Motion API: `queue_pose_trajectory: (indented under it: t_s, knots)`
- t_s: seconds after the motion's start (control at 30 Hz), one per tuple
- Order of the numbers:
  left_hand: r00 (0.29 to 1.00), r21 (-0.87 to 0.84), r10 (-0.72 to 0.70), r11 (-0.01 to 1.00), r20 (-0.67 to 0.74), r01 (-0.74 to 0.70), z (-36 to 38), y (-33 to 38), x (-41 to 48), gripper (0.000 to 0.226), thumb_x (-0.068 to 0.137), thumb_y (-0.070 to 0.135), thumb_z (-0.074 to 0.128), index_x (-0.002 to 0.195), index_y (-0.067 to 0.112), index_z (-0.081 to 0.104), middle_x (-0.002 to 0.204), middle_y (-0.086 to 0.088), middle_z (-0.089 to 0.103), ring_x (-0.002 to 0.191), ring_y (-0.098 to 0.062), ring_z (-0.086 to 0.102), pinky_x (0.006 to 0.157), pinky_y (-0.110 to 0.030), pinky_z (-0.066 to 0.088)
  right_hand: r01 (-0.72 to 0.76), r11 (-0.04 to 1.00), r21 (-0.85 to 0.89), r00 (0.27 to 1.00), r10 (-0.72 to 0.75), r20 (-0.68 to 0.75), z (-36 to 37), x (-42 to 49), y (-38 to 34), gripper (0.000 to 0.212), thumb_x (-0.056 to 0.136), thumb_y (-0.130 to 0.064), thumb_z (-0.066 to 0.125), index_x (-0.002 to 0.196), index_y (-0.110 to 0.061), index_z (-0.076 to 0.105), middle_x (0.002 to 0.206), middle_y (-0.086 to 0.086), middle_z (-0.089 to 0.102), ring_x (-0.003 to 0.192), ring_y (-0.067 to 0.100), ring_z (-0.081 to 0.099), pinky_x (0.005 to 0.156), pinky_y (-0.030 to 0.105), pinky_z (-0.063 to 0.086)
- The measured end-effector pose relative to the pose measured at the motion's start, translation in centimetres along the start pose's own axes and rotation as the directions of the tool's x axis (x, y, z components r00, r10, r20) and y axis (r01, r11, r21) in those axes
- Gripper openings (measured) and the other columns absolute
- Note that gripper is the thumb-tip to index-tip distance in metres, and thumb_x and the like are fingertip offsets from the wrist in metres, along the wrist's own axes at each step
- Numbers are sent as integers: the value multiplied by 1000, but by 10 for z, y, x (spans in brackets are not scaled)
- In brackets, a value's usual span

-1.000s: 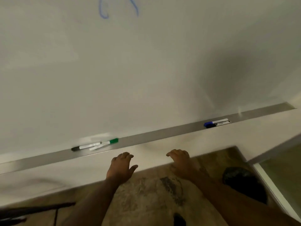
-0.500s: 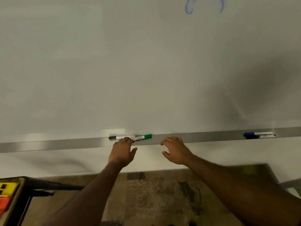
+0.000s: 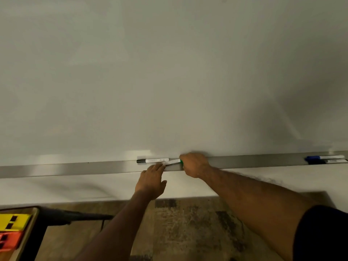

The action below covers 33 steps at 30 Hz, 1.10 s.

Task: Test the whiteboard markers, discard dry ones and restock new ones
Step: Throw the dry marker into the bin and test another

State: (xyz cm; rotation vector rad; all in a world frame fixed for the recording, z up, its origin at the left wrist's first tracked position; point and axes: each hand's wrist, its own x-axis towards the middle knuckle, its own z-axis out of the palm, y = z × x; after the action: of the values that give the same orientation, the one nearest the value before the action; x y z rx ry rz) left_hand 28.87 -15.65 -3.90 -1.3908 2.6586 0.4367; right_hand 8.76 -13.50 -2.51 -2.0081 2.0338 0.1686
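Note:
A metal marker tray (image 3: 75,167) runs along the bottom of the whiteboard (image 3: 169,72). A black-capped marker (image 3: 153,160) lies in it. Beside it is a green-capped marker (image 3: 172,162); my right hand (image 3: 194,164) grips its green cap end, fingers curled over it. My left hand (image 3: 151,182) reaches up with straight fingers, its fingertips touching the white end of the green marker. A blue marker (image 3: 320,157) and a black one (image 3: 331,161) lie at the tray's far right.
A dark-framed wooden table (image 3: 28,228) at the lower left carries a yellow box (image 3: 11,221) and an orange box (image 3: 9,240). Patterned carpet (image 3: 188,228) covers the floor below the board.
The view shifted left and closer to the tray. My right hand moved up and left onto the green marker's cap end. My left hand dropped slightly, its fingers now at that marker's other end.

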Motion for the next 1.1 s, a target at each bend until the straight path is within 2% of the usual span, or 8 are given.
queue_pose_trajectory:
  t_s: [0.33, 0.47, 0.53, 0.6, 0.67, 0.8, 0.93, 1.1]
  knots:
    - [997, -89, -17, 996, -75, 10, 2, -8, -14, 60, 94, 39, 54, 148, 24, 33, 154, 2, 34, 140, -19, 34, 111, -40, 35, 13, 994, -110, 1000, -14, -2, -2, 3, 3, 21, 91, -20, 55, 110, -16, 62, 116, 9, 65, 106, 30, 63, 80, 34, 48]
    - [979, -231, -98, 971, -178, 55, -2, -7, -21, 63, 93, 38, 58, 148, 21, 33, 146, -4, 42, 132, -23, 44, 105, -39, 44, -1, 999, 40, 997, 4, -79, -12, -18, 12, 19, 87, -28, 54, 103, -17, 58, 103, 7, 66, 94, 30, 62, 69, 34, 44]
    - [970, -311, -94, 950, -224, 20, -4, -1, -22, 60, 92, 39, 59, 144, 19, 37, 139, -4, 46, 127, -21, 47, 101, -37, 46, -40, 967, 251, 988, 75, -134, -19, -35, 13, 18, 84, -31, 58, 98, -19, 59, 92, 2, 67, 84, 26, 63, 62, 31, 42]
    - [958, -387, -39, 919, -283, -77, -10, 11, -21, 54, 92, 38, 60, 139, 17, 43, 131, -2, 51, 120, -17, 51, 98, -33, 46, -70, 781, 621, 983, 162, -92, -27, -52, 10, 14, 84, -26, 63, 95, -18, 61, 80, -1, 68, 68, 18, 64, 56, 28, 45]
    - [943, -430, 43, 882, -331, -191, -21, 28, -20, 52, 92, 38, 61, 138, 19, 45, 127, 3, 52, 113, -10, 53, 96, -27, 47, -87, 477, 874, 981, 193, -8, -35, -67, 7, 9, 88, -17, 62, 93, -10, 64, 74, 5, 72, 60, 16, 65, 56, 28, 52]
    - [888, -372, 238, 842, -394, -391, -46, 65, -14, 54, 91, 46, 55, 138, 21, 47, 127, 7, 54, 106, -2, 55, 88, -21, 49, -31, 79, 996, 982, 187, 16, -45, -87, 9, 10, 93, -10, 59, 88, -6, 67, 66, 7, 65, 57, 15, 58, 57, 28, 48]
    - [847, -318, 357, 812, -394, -490, -62, 86, -5, 39, 96, 35, 50, 133, 24, 52, 115, 6, 59, 96, -7, 57, 82, -24, 49, 3, 1, 1000, 987, 164, -3, -51, -99, 14, 8, 90, -10, 65, 84, -7, 70, 60, 4, 56, 52, 13, 45, 56, 28, 39]
    - [841, -239, 388, 836, -377, -493, -71, 90, 2, 33, 99, 31, 45, 126, 18, 59, 104, -1, 65, 93, -18, 60, 76, -25, 45, -6, -58, 998, 974, 225, 19, -57, -109, 27, 16, 88, -21, 70, 88, -4, 71, 71, 7, 64, 58, 16, 54, 55, 27, 44]
